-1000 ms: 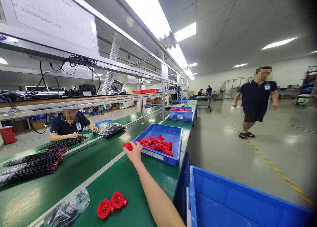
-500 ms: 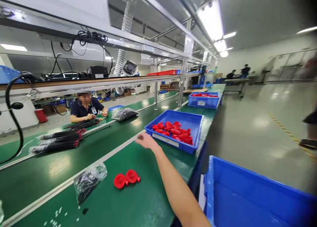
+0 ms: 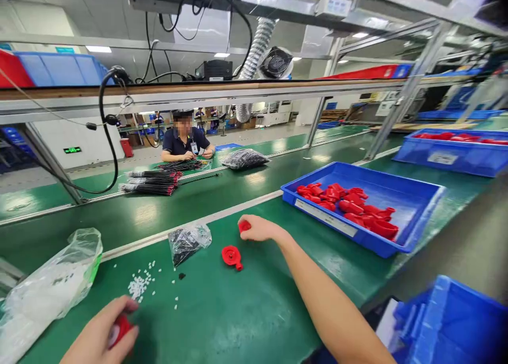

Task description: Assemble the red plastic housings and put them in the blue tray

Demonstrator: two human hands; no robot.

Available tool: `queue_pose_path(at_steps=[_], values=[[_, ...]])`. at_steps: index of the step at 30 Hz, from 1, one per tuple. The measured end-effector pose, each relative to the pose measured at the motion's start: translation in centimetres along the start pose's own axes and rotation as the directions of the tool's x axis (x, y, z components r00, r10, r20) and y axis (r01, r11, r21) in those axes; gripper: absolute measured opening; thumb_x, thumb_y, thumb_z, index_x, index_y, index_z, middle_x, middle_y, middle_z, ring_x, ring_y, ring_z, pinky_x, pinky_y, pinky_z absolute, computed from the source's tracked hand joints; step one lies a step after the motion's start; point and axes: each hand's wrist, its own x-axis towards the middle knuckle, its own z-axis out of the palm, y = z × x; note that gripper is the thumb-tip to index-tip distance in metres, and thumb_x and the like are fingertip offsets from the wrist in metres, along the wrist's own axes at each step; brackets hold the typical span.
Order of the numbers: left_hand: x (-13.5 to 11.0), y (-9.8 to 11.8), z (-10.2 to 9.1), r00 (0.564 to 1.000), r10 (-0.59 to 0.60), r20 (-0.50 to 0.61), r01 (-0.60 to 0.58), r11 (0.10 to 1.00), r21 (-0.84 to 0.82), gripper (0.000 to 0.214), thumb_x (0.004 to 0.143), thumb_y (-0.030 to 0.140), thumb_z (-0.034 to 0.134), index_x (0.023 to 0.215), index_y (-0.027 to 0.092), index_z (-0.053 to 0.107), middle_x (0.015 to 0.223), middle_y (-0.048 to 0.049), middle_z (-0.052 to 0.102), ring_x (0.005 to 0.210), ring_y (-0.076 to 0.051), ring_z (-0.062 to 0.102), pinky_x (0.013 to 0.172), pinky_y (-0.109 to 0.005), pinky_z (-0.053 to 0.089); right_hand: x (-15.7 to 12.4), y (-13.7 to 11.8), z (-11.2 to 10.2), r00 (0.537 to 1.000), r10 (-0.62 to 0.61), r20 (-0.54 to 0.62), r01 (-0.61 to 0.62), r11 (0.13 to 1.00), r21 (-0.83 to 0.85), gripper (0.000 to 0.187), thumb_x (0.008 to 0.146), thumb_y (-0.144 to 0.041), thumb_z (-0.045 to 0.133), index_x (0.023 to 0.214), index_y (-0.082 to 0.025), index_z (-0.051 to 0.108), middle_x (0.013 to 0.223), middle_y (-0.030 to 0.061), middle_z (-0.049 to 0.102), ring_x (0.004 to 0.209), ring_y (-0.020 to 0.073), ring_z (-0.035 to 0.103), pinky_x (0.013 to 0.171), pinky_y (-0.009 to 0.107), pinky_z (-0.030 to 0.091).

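My left hand [image 3: 109, 329], at the lower left, is closed on a red round plastic part with a pale centre, mostly covered by the fingers. Farther out, my right hand [image 3: 260, 229] pinches another red part [image 3: 244, 226] just above the green bench, left of the blue tray. On the bench between my hands lies one red funnel-shaped part [image 3: 230, 256] with a short spout. Beside it are a clear bag of small black pieces [image 3: 188, 243] and a scatter of tiny white pieces [image 3: 138, 284].
A blue tray [image 3: 415, 187] holds several red parts; a blue bin [image 3: 440, 160] with more stands behind it. A plastic bag [image 3: 51, 290] lies left. At lower right is a blue bin [image 3: 456, 321]. Bundled black cables [image 3: 151, 181] lie near a seated co-worker [image 3: 184, 142].
The view has turned right to left, away from the aisle. My left hand has come into view with a red part. One of two red parts left the bench; my right hand now holds one.
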Motion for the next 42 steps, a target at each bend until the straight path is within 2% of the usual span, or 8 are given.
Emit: queue_pose_path(at_steps=[3, 7, 14, 20, 26, 31, 36, 42], values=[[-0.1, 5.5, 1.7, 0.998, 0.058, 0.022, -0.055, 0.992, -0.116, 0.035, 0.094, 0.053, 0.055, 0.109, 0.023, 0.064, 0.096, -0.0058, 0.072, 0.084, -0.024, 0.068, 0.080, -0.034, 0.057, 0.9, -0.7, 1.0, 0.993, -0.065, -0.102, 0.093, 0.947, 0.306, 0.051, 0.065, -0.028, 0.070, 0.114, -0.018, 0.058, 0.085, 0.0000, 0.063, 0.063, 0.0118, 0.053, 0.057, 0.025, 0.041], [-0.4, 10.3, 5.9, 0.958, 0.274, 0.083, -0.252, 0.945, -0.208, 0.017, 0.091, 0.035, 0.064, 0.101, 0.022, 0.065, 0.105, -0.0078, 0.067, 0.098, -0.024, 0.063, 0.092, -0.037, 0.051, 0.7, -2.9, 4.5, 0.992, -0.109, -0.069, 0.128, 0.783, 0.608, 0.055, 0.063, -0.039, 0.077, 0.109, -0.020, 0.054, 0.098, 0.0024, 0.063, 0.059, 0.0074, 0.044, 0.054, 0.023, 0.034], [-0.5, 10.1, 9.6, 0.961, 0.205, 0.183, -0.129, 0.924, -0.359, 0.076, 0.067, 0.034, 0.092, 0.134, 0.025, 0.058, 0.130, -0.0096, 0.062, 0.123, -0.032, 0.055, 0.112, -0.047, 0.041, -1.6, -6.3, 9.6, 0.972, -0.162, 0.169, -0.036, 0.609, 0.792, 0.042, 0.069, -0.045, 0.083, 0.088, -0.016, 0.060, 0.070, -0.0026, 0.052, 0.057, 0.0078, 0.043, 0.051, 0.021, 0.029], [-0.5, 10.4, 9.5, 0.984, 0.074, 0.164, 0.012, 0.883, -0.469, 0.066, 0.069, 0.033, 0.087, 0.130, 0.026, 0.062, 0.130, -0.0083, 0.065, 0.120, -0.032, 0.058, 0.110, -0.046, 0.044, -1.8, -6.8, 10.4, 0.960, -0.200, 0.195, -0.056, 0.547, 0.835, 0.034, 0.073, -0.038, 0.078, 0.091, -0.015, 0.061, 0.072, -0.0028, 0.054, 0.049, 0.0038, 0.034, 0.044, 0.020, 0.014], [-0.2, 10.2, 8.6, 0.987, 0.042, 0.152, 0.115, 0.472, -0.874, 0.066, 0.075, 0.028, 0.080, 0.133, 0.023, 0.049, 0.123, -0.0098, 0.068, 0.106, -0.024, 0.065, 0.096, -0.034, 0.050, -2.0, -6.9, 10.3, 0.945, -0.198, 0.259, -0.121, 0.525, 0.843, 0.031, 0.072, -0.034, 0.075, 0.092, -0.015, 0.062, 0.069, -0.0033, 0.055, 0.043, 0.0015, 0.024, 0.042, 0.020, 0.009], [0.6, 10.0, 7.9, 0.989, -0.084, 0.120, 0.130, 0.128, -0.983, 0.062, 0.072, 0.025, 0.075, 0.129, 0.017, 0.051, 0.111, -0.0098, 0.069, 0.094, -0.020, 0.065, 0.077, -0.029, 0.050, -3.1, -7.4, 10.7, 0.880, -0.304, 0.366, -0.201, 0.461, 0.865, 0.054, 0.066, -0.022, 0.086, 0.114, -0.020, 0.059, 0.090, 0.0016, 0.064, 0.062, 0.0094, 0.056, 0.050, 0.018, 0.036], [1.1, 9.3, 7.8, 0.982, -0.184, 0.052, 0.114, 0.342, -0.933, 0.071, 0.065, 0.034, 0.093, 0.118, 0.020, 0.048, 0.078, 0.0044, 0.062, 0.066, -0.010, 0.055, 0.064, -0.024, 0.045, -3.7, -7.1, 11.8, 0.844, -0.422, 0.330, -0.098, 0.484, 0.870, 0.083, 0.065, -0.019, 0.090, 0.136, -0.025, 0.048, 0.116, 0.0055, 0.059, 0.088, 0.0176, 0.067, 0.076, 0.031, 0.056], [1.3, 8.6, 7.1, 0.997, -0.031, 0.069, 0.075, 0.503, -0.861, 0.059, 0.065, 0.033, 0.093, 0.109, 0.017, 0.056, 0.095, -0.0030, 0.070, 0.082, -0.015, 0.062, 0.076, -0.026, 0.049, -5.9, -7.6, 12.9, 0.798, -0.586, 0.140, 0.409, 0.697, 0.589, 0.070, 0.091, -0.029, 0.072, 0.148, -0.027, 0.031, 0.118, 0.0077, 0.059, 0.089, 0.0186, 0.064, 0.081, 0.039, 0.057]])
